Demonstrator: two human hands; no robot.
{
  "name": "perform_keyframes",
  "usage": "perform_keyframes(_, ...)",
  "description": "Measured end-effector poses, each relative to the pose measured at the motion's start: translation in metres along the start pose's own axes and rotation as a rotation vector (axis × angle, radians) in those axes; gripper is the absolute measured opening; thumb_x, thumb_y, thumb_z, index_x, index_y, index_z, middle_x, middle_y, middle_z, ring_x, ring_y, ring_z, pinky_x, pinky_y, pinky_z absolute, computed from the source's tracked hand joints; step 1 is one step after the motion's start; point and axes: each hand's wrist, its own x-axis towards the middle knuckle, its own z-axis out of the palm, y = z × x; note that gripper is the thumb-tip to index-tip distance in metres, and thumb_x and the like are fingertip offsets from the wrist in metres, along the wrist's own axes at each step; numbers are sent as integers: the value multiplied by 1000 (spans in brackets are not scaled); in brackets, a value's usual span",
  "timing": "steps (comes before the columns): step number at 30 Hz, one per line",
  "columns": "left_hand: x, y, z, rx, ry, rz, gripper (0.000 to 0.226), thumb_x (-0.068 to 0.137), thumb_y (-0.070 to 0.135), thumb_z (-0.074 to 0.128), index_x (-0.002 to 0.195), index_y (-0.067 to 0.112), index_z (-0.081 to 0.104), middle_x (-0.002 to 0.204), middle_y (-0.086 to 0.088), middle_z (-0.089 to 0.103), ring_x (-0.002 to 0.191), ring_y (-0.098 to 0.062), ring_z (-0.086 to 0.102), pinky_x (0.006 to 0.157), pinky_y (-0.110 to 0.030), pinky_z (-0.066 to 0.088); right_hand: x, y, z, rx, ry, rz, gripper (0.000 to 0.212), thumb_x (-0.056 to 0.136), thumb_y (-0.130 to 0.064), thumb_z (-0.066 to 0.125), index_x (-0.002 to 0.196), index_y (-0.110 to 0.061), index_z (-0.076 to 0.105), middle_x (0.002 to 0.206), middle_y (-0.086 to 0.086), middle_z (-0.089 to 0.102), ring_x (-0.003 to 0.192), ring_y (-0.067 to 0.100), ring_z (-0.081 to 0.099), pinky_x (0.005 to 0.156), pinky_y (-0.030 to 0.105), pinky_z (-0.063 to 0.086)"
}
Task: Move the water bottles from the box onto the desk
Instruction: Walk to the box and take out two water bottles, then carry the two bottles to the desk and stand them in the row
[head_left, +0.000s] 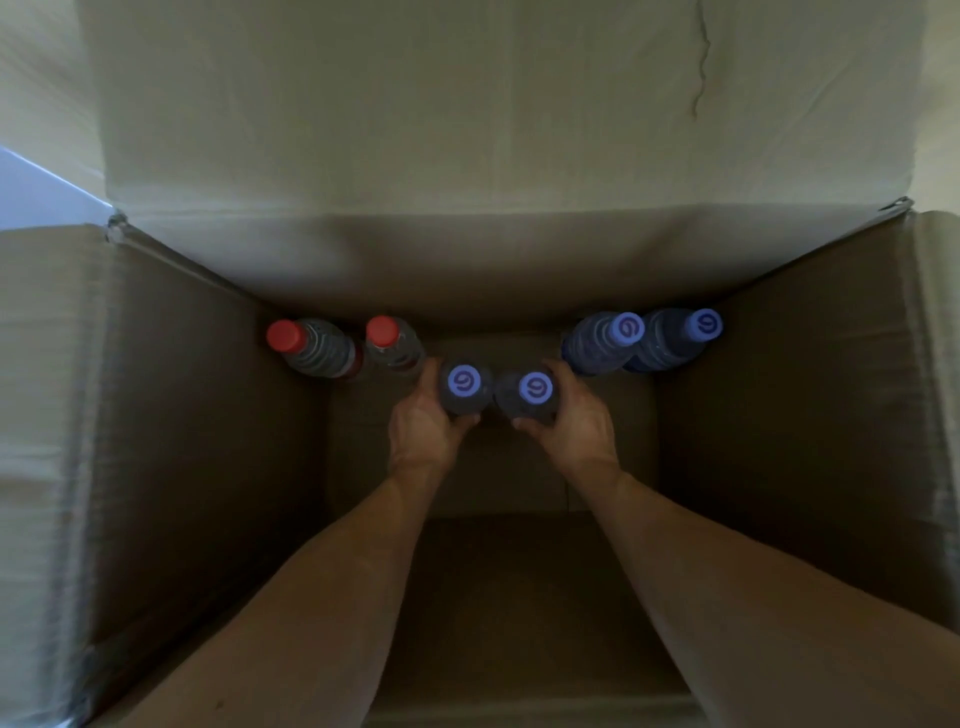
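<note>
I look straight down into a deep cardboard box (197, 415). My left hand (423, 426) grips an upright blue-capped bottle (464, 383) near the middle of the box. Right beside it, my right hand (574, 421) grips a second blue-capped bottle (535, 389). Against the far wall stand two red-capped bottles (283, 336) (383, 331) on the left. Two more blue-capped bottles (627, 327) (704, 323) stand on the right. The desk is not in view.
The box's far flap (405, 130) stands open above the bottles, with the tall side walls (805, 415) close on both sides. Bare box floor (498, 597) lies between my forearms. A pale surface (36, 192) shows outside at the upper left.
</note>
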Motion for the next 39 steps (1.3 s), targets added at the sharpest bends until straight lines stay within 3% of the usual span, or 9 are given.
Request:
perform_keyframes(7, -16, 16, -23, -4, -100, 5, 80, 77, 27, 87, 143, 9, 46, 137, -11, 62, 128, -29, 57, 103, -35, 46, -20, 0, -23, 117, -51, 2, 68, 72, -20, 88, 132, -17, 55, 131, 5, 63, 123, 24, 58, 103, 33, 44)
perform_keyframes(10, -37, 35, -46, -98, -143, 2, 71, 74, 23, 89, 133, 13, 51, 130, -6, 66, 122, -24, 61, 97, -26, 45, -35, -7, -53, 243, -112, 38, 68, 69, -20, 91, 128, -16, 58, 127, 3, 66, 119, 21, 61, 105, 41, 47)
perform_keyframes(13, -56, 56, -74, -211, -203, -34, 63, 73, 15, 89, 125, 14, 53, 121, -1, 68, 114, -16, 64, 99, -31, 48, -49, -19, -88, 367, -197, 86, 67, 66, -21, 93, 125, -20, 61, 118, -3, 71, 109, 14, 67, 103, 42, 50)
perform_keyframes(16, -77, 84, -101, -377, -267, -96, 55, 75, 9, 86, 120, 11, 56, 111, -1, 72, 99, -8, 70, 85, -24, 54, -68, -34, -129, 482, -248, 89, 47, 69, -22, 90, 111, -26, 69, 105, -9, 76, 101, 10, 70, 96, 37, 54)
perform_keyframes(20, -110, 130, -134, -569, -288, -139, 47, 76, 13, 85, 117, 11, 63, 111, -13, 74, 105, -29, 71, 95, -45, 56, -99, -66, -178, 684, -292, 118, 39, 73, -22, 85, 110, -23, 72, 107, 2, 75, 107, 24, 69, 92, 42, 55)
perform_keyframes(25, -144, 197, -173, -672, -355, -94, 45, 78, 33, 82, 118, 19, 66, 111, -9, 75, 102, -29, 73, 94, -49, 57, -134, -105, -230, 914, -297, 203, 28, 86, -29, 71, 113, -20, 69, 107, 7, 75, 97, 24, 73, 81, 40, 55)
perform_keyframes(32, -190, 315, -240, -604, -380, -32, 65, 74, 70, 70, 120, 27, 55, 117, -5, 71, 101, -22, 74, 90, -47, 59, -177, -165, -317, 1129, -182, 248, 55, 83, -47, 72, 125, -13, 64, 116, 14, 72, 108, 36, 69, 103, 55, 48)
perform_keyframes(36, -212, 378, -279, -644, -408, -27, 42, 90, 54, 68, 116, 24, 55, 112, -12, 71, 96, -31, 75, 76, -51, 62, -197, -201, -376, 1169, -188, 187, 61, 74, -31, 79, 127, -8, 58, 111, 19, 72, 96, 36, 72, 84, 49, 58)
perform_keyframes(39, -229, 416, -305, -692, -458, -47, 32, 94, 37, 66, 120, 22, 55, 106, -19, 70, 94, -40, 72, 73, -54, 59, -218, -224, -421, 1132, -225, 123, 72, 64, -16, 82, 131, -7, 54, 117, 27, 68, 101, 41, 68, 90, 58, 55)
